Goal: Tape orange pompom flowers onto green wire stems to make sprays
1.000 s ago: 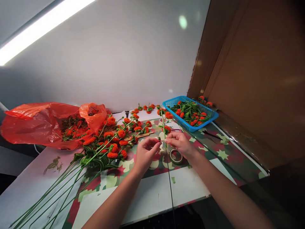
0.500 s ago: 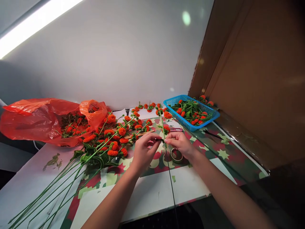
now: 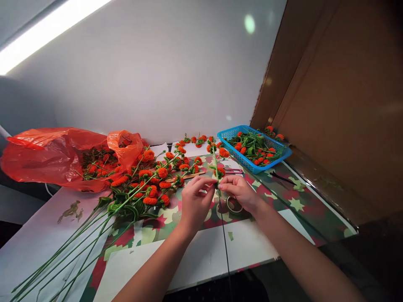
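Note:
An artificial flower stem [image 3: 215, 161] with fuzzy orange blooms and green leaves stands nearly upright, its thin dark wire running down past the table's front edge. My right hand [image 3: 238, 191] pinches this stem below the lowest bloom. From the other side, my left hand [image 3: 197, 199] is closed, thumb and forefinger on a small dark green piece against the stem; the fingers mostly hide it. Just under my right hand lies a roll of pale green tape [image 3: 234, 204], partly covered by the fingers.
Finished-looking orange flower stems [image 3: 151, 184] lie to the left, beside a red plastic bag [image 3: 56, 155] of blooms. A blue basket [image 3: 255, 169] of flower pieces stands at back right, near pink-handled scissors [image 3: 234, 171]. Cardboard [image 3: 340, 126] walls the right side.
My left hand has moved slightly right, bringing the small dark green piece from beside the stem up against it. My right hand keeps its pinch on the stem.

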`<state>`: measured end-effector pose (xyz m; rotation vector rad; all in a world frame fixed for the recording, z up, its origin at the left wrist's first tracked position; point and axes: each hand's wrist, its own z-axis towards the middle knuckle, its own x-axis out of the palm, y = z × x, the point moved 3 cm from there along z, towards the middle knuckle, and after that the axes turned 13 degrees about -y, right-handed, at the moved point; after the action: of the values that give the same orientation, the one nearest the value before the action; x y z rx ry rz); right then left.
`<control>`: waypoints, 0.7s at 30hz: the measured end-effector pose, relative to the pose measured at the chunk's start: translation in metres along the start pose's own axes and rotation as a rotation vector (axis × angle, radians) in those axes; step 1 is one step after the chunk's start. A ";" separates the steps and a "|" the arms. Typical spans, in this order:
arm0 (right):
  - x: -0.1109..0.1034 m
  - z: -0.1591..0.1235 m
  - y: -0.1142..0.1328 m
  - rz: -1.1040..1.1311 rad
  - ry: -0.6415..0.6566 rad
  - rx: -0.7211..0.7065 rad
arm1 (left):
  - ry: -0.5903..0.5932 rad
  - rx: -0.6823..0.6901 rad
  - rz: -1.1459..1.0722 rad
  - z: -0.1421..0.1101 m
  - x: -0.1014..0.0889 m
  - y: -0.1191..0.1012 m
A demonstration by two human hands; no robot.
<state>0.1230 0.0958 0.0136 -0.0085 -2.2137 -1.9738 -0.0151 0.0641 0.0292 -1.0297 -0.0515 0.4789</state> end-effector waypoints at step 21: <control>0.002 -0.003 0.010 -0.050 -0.043 -0.056 | -0.072 -0.674 -0.388 -0.017 0.013 0.020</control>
<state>0.1228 0.0939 0.0239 -0.0027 -2.2041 -2.0807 -0.0060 0.0635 0.0013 -1.6178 -0.4954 0.1347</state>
